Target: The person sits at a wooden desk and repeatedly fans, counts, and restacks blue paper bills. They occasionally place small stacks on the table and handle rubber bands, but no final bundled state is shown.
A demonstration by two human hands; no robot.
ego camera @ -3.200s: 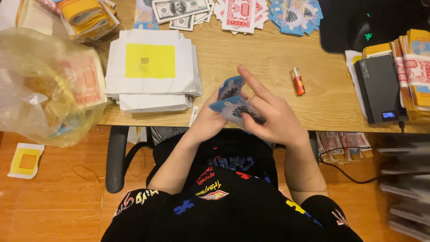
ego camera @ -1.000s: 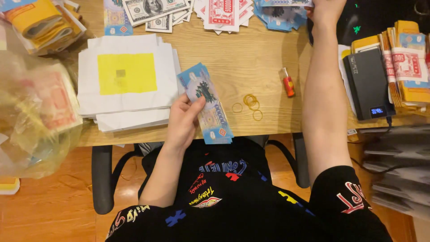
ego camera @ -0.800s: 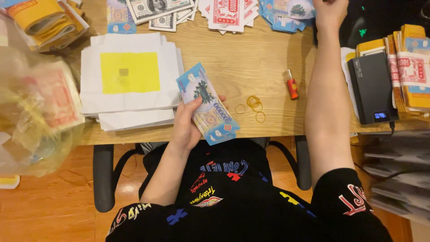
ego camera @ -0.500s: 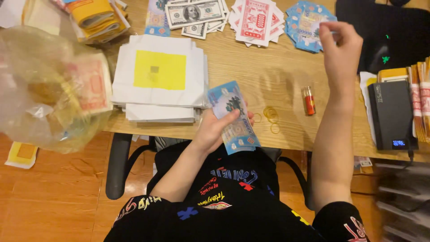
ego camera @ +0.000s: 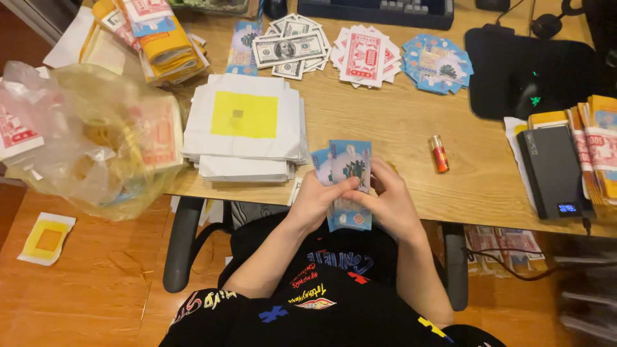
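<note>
A stack of blue paper notes (ego camera: pixel 349 168) stands upright at the near edge of the wooden desk (ego camera: pixel 398 135). My left hand (ego camera: pixel 316 200) grips it from the left side. My right hand (ego camera: pixel 390 199) grips it from the right, thumb on the front. Loose fans of notes lie at the back of the desk: a grey-green one (ego camera: pixel 289 48), a red-and-white one (ego camera: pixel 366 56) and a blue one (ego camera: pixel 438 63). A white paper stack with a yellow square (ego camera: pixel 244 125) sits just left of my hands.
A red lighter (ego camera: pixel 439 153) lies right of my hands. A black box with a small display (ego camera: pixel 553 172) and banded bundles (ego camera: pixel 602 151) stand at the right. A crumpled plastic bag (ego camera: pixel 90 148) bulges over the left edge. A black mouse pad (ego camera: pixel 527 71) lies at the back right.
My right hand came back from the far blue fan and closed on the blue stack beside my left hand. The stack now stands upright between both hands.
</note>
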